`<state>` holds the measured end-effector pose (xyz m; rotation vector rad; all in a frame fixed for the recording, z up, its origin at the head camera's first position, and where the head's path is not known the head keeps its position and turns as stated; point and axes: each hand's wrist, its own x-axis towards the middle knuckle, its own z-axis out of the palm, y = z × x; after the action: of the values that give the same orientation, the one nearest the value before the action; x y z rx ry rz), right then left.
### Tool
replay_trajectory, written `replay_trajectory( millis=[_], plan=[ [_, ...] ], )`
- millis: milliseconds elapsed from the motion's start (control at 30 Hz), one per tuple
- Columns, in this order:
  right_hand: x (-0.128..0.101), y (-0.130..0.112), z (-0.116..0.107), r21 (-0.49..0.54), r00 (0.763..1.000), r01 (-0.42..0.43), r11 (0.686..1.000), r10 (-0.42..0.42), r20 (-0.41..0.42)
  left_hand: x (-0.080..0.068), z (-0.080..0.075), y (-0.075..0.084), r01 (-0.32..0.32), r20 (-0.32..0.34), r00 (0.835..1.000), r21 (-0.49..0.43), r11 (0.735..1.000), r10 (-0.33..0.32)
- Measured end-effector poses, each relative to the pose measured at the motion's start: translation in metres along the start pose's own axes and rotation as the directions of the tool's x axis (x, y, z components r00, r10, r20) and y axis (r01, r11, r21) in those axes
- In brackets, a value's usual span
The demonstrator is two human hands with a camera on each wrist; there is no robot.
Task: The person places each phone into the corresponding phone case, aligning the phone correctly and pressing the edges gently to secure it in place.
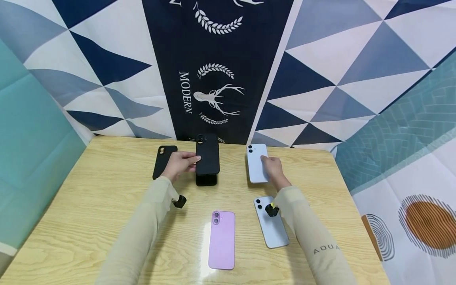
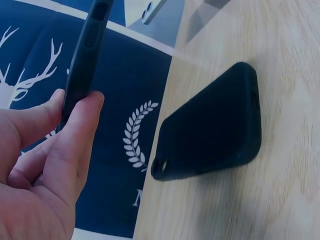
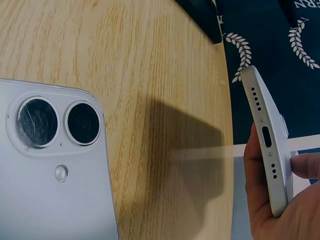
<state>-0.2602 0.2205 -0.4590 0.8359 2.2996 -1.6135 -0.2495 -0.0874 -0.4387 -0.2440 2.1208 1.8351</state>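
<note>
Black phone case stands upright on a small stand at 12 o'clock of the wooden table, pinched by the left hand between thumb and fingers; a second black case lies flat at its 9 o'clock. The right hand grips a pale blue phone by its bottom edge, lifted off the table, at 1 o'clock

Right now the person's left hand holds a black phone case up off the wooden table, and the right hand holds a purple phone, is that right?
Not quite. The right hand holds a pale blue-white phone, as the head view shows; the purple phone lies untouched on the light wooden table. The left hand does hold the black phone case up.
</note>
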Motion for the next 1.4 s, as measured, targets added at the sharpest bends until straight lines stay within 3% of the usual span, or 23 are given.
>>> replay_trajectory(
  millis=[1400],
  plan=[
    [-0.009,-0.006,0.017,0.067,0.999,0.032,0.997,-0.033,0.019,0.001,0.044,0.003,0.0,0.048,0.999,-0.032,0.999,0.002]
  ],
)
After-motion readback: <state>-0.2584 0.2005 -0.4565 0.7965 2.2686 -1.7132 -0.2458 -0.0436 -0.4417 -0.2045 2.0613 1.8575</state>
